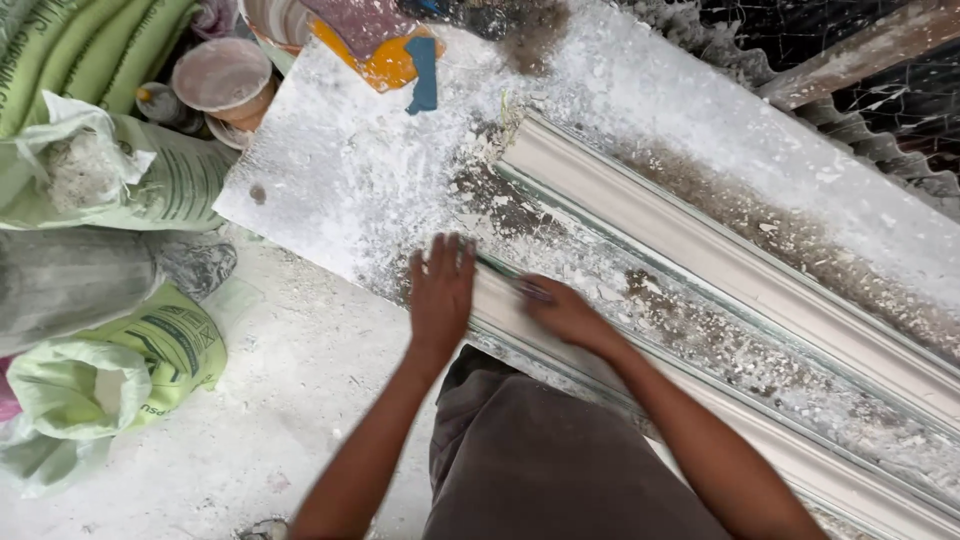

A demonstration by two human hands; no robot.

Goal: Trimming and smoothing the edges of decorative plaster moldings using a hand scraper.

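Note:
My left hand (440, 290) lies flat, fingers apart, on the end of a long white plaster moulding (510, 320) at the near edge of a plaster-dusted workbench (330, 170). My right hand (560, 312) rests on the same moulding just to the right, blurred, its fingers curled around what looks like a small dark tool (532, 292). A second, wider white moulding (700, 250) runs diagonally along the bench behind the first one.
Green and white sacks (110, 170) are piled at the left on the dusty floor (270, 400). A round tub with a lid (222, 80) stands at the bench's far left corner. Orange and blue scraps (400, 60) lie at the top. Corrugated sheet (880, 130) borders the right.

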